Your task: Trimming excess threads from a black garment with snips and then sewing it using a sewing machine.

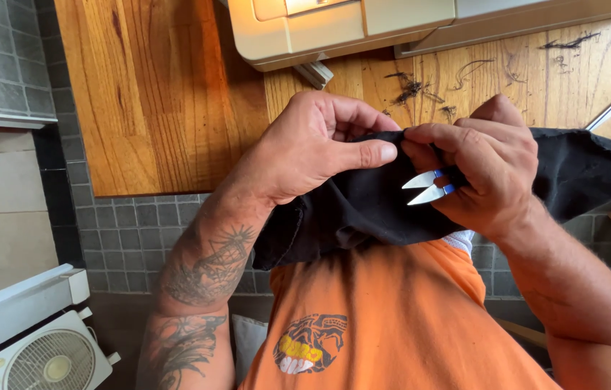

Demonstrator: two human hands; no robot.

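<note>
I saw my left hand (312, 148) pinching the black woven fabric (363, 206) near my chest; my right hand (482, 170) gripped it too, holding small silver thread snips (426, 187), handles hidden.

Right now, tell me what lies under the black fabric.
Under the black fabric an orange shirt shows, and thread snips poke from the right hand. The left hand pinches its edge; the fingers beneath are hidden.
</note>
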